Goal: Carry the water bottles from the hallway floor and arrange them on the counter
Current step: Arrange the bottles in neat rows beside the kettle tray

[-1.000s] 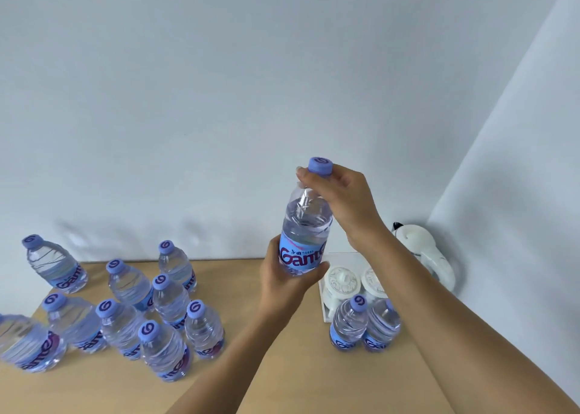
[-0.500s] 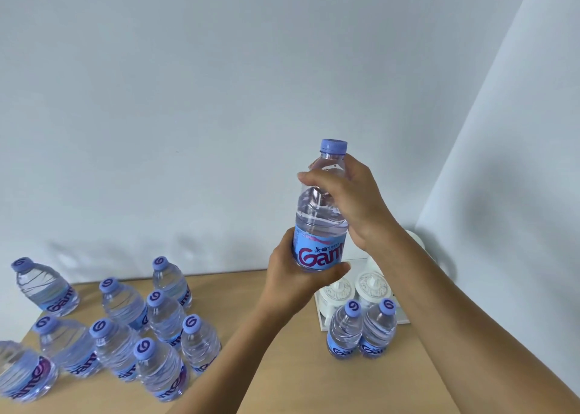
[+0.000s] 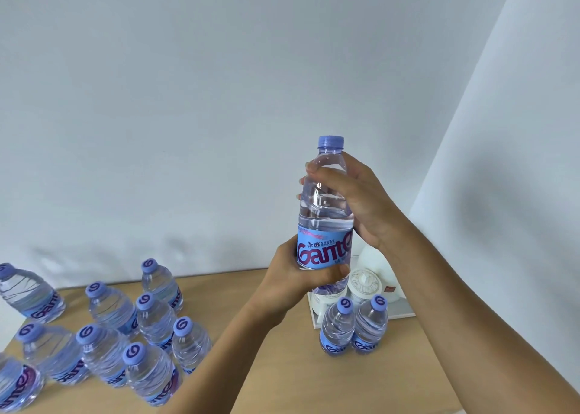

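Observation:
I hold one clear water bottle (image 3: 324, 225) with a blue label and blue cap upright in the air above the wooden counter (image 3: 266, 382). My left hand (image 3: 298, 275) wraps its lower half from the left and below. My right hand (image 3: 354, 203) grips the shoulder below the cap from the right. Several matching bottles (image 3: 103, 335) stand clustered on the counter's left part. Two more bottles (image 3: 353, 327) stand side by side to the right, below the held one.
A white tray (image 3: 405, 311) with white lidded cups (image 3: 365, 283) and a white kettle (image 3: 373, 256) sits at the back right corner, behind the two bottles. White walls close the counter at the back and right.
The held bottle has turned from tilted to upright and risen slightly. My right hand slid from the cap down to the bottle's shoulder. The view shifted a little to the right.

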`<state>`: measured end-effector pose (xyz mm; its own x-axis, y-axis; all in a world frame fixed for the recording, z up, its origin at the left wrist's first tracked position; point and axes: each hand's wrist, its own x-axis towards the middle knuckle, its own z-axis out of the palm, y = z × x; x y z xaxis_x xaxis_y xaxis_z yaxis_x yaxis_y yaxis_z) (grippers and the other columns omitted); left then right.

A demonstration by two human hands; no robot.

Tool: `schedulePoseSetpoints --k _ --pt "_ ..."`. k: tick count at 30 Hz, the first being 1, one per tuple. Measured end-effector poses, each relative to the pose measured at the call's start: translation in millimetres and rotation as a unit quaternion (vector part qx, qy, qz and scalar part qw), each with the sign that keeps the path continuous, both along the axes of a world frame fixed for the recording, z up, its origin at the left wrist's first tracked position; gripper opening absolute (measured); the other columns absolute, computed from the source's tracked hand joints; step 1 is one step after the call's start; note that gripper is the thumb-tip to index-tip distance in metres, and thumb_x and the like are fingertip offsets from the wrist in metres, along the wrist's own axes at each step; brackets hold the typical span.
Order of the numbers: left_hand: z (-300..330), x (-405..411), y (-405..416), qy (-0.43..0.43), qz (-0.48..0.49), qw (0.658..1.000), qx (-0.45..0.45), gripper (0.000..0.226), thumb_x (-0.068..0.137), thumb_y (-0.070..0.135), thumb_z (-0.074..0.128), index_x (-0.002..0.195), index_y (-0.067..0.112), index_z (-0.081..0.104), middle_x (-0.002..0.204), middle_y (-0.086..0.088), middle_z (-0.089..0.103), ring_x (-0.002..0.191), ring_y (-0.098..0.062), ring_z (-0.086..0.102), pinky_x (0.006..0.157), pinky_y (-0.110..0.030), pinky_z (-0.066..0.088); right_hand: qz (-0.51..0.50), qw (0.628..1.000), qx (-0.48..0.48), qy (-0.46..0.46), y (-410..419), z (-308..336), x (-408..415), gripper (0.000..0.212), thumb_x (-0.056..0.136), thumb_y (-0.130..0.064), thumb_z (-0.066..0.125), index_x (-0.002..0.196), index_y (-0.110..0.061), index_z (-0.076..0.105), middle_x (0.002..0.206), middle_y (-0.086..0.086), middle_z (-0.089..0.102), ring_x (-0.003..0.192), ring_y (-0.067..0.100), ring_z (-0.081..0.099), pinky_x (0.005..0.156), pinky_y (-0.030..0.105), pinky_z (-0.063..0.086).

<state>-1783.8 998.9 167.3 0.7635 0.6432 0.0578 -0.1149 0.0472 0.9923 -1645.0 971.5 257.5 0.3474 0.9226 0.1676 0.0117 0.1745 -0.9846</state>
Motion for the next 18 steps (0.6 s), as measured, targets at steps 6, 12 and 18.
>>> schedulePoseSetpoints --k 6,12,18 --pt "-4.1 14.6 -13.3 0.030 -0.038 0.999 0.019 0.050 0.067 0.029 0.086 0.110 0.027 0.062 0.101 0.005 0.073 0.094 -0.011 0.070 0.074 -0.020 0.055 -0.031 0.999 -0.012 0.011 -17.9 -9.1 19.3 0.024 0.071 -0.029 0.077 0.090 -0.020 0.066 0.092 0.010 0.073 0.088 0.035 0.070 0.086 0.047 0.056" --pt "-22.3 43.3 -40.1 0.046 -0.032 0.998 0.023 0.044 0.068 0.023 0.087 0.107 0.023 0.066 0.096 0.006 0.074 0.089 -0.007 0.070 0.069 -0.017 0.053 -0.062 0.997 -0.037 0.013 -54.3 -26.8 45.0 0.029 0.077 -0.029 0.077 0.099 -0.017 0.062 0.093 0.010 0.072 0.082 0.027 0.071 0.077 0.037 0.058" --pt "-57.5 79.5 -73.1 0.085 -0.031 0.996 0.015 0.040 0.063 0.020 0.089 0.097 0.027 0.068 0.091 0.004 0.073 0.086 -0.009 0.070 0.069 -0.023 0.058 -0.088 0.984 -0.154 -0.008 -101.2 -57.0 81.1 0.038 0.087 -0.040 0.070 0.113 -0.017 0.057 0.108 0.004 0.070 0.095 0.021 0.068 0.090 0.039 0.052"
